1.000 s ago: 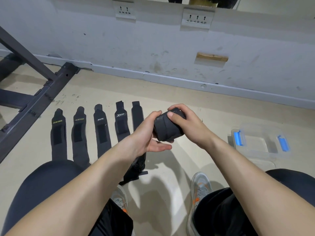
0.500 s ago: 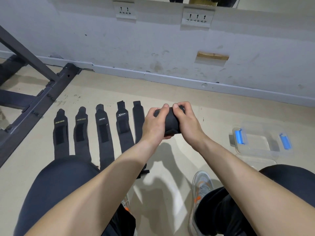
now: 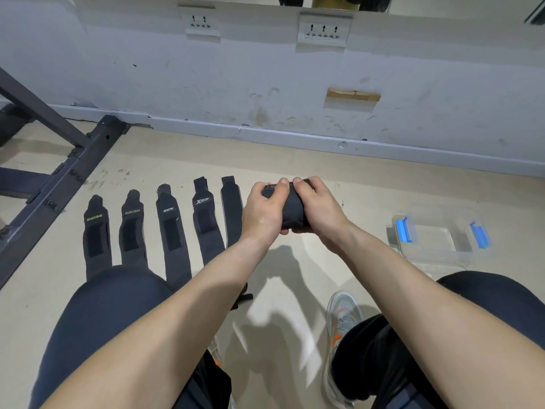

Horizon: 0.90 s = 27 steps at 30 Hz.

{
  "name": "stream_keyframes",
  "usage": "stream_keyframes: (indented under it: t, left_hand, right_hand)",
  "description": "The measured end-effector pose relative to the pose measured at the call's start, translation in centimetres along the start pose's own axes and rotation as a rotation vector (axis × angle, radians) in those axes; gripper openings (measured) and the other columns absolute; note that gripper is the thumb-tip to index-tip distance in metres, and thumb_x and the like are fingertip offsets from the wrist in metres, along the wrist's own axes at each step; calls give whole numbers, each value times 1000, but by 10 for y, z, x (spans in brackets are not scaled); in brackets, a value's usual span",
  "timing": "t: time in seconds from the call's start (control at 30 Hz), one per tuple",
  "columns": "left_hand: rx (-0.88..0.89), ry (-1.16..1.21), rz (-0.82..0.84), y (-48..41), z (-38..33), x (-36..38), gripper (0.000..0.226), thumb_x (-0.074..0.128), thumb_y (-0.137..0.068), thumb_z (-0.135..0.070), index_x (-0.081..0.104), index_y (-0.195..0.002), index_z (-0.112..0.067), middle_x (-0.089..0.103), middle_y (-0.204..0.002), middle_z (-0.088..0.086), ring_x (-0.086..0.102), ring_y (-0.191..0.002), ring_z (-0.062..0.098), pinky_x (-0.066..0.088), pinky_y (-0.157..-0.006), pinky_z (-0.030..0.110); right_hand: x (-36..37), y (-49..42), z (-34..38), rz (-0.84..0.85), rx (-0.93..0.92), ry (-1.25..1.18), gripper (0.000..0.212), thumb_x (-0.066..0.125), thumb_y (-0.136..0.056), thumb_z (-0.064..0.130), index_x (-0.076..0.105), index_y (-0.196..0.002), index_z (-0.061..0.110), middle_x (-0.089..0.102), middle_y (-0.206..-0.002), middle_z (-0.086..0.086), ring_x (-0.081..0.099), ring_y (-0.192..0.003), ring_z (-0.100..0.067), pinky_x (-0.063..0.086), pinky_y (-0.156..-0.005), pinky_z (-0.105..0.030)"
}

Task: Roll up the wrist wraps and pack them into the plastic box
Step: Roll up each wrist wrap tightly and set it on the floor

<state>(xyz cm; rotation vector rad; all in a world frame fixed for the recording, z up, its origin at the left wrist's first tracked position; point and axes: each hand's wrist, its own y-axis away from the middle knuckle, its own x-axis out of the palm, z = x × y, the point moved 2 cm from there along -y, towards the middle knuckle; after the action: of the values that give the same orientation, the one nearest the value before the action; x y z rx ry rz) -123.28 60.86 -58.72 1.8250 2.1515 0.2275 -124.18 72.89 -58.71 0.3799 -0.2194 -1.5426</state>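
A rolled black wrist wrap (image 3: 292, 211) is held above the floor between both hands. My left hand (image 3: 262, 212) grips its left side, fingers curled over the top. My right hand (image 3: 318, 209) grips its right side the same way, and the two hands' fingertips nearly meet on top of the roll. Several flat black wrist wraps (image 3: 172, 231) lie side by side on the floor to the left; their near ends are hidden by my knee and left forearm. The clear plastic box (image 3: 439, 240) with blue clips stands on the floor at the right.
A dark metal frame (image 3: 59, 178) runs across the floor at the left. The wall and its skirting (image 3: 295, 137) stand close behind the wraps. My knees and a grey shoe (image 3: 343, 317) fill the near floor.
My left hand, open under the roll a second ago, has closed over its left side. Both hands now clasp the roll, held slightly farther forward.
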Motion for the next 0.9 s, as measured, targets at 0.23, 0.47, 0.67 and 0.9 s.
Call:
stream_keyframes:
  t: [0.23, 0.47, 0.67, 0.9]
  left_hand:
    - [5, -4, 11, 6, -1, 5, 35, 59, -87, -61, 58, -96, -27, 72, -100, 8, 62, -72, 32, 39, -41, 23]
    - [-63, 9, 52, 18, 5, 5, 41, 53, -94, -62, 60, -105, -23, 70, -94, 7, 57, -47, 26, 38, -47, 28]
    - [-199, -157, 134, 11, 21, 6, 62, 25, -96, -71, 63, -108, -23, 77, -93, 10, 75, -62, 28, 51, -54, 29]
    - [-143, -628, 99, -26, 102, -29, 32, 44, -95, -38, 42, -68, -21, 52, -68, -3, 49, -71, 28, 40, -67, 34]
  right_hand:
    - [-4, 17, 5, 2, 8, -89, 35, 51, -103, 46, 52, -116, 13, 74, -81, -1, 72, -68, -36, 63, -71, -45]
    - [-18, 34, 0, 98, 74, -62, 30, 54, -99, 50, 55, -115, 25, 72, -108, -7, 74, -79, -26, 58, -63, -34]
    - [-29, 29, -20, 9, 57, -46, 29, 68, -94, 43, 58, -112, 22, 71, -109, -8, 72, -81, -25, 59, -64, -33]
    - [-18, -19, -82, -156, 140, 170, 41, 76, -87, 38, 55, -119, 25, 62, -113, 0, 68, -100, -27, 65, -74, -43]
